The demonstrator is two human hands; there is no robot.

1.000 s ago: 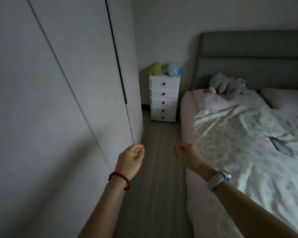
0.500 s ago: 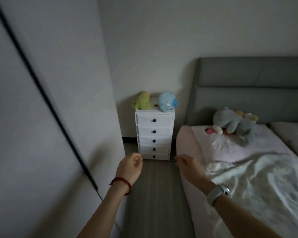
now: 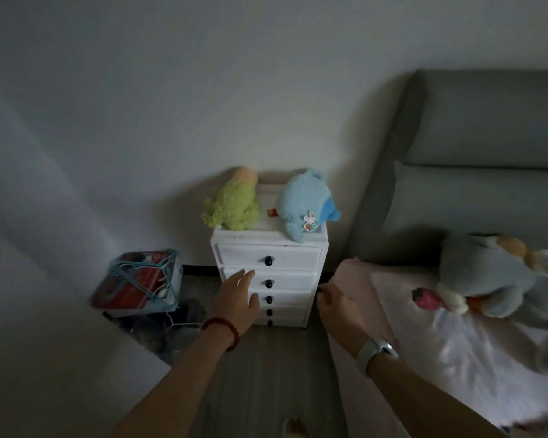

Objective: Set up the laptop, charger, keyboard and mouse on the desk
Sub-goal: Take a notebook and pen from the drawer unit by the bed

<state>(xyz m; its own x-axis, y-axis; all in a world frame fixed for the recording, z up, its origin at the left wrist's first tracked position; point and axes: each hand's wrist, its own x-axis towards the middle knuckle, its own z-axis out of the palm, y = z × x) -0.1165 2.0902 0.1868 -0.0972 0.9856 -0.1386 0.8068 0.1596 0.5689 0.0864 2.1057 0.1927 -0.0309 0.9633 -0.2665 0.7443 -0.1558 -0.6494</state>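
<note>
No laptop, charger, keyboard or mouse shows in this dim bedroom. A white chest of drawers (image 3: pixel 285 257) with dark knobs stands against the far wall. My left hand (image 3: pixel 239 298), with a red bead bracelet on the wrist, is stretched out with fingers apart in front of the second and third drawers, holding nothing. My right hand (image 3: pixel 337 306), with a pale watch on the wrist, hovers by the chest's right edge with fingers curled loosely; I see nothing in it.
A green plush (image 3: pixel 233 207) and a blue plush (image 3: pixel 304 203) lie on the chest. Left of it stands a clear box (image 3: pixel 140 281) with hangers above a dark pile. The bed (image 3: pixel 440 327) with a grey plush (image 3: pixel 487 273) and grey headboard (image 3: pixel 487 128) fills the right.
I have walked up the aisle to the chest of drawers, which is much nearer. My left hand has spread its fingers and reached toward the drawer fronts. The box on the left came into view.
</note>
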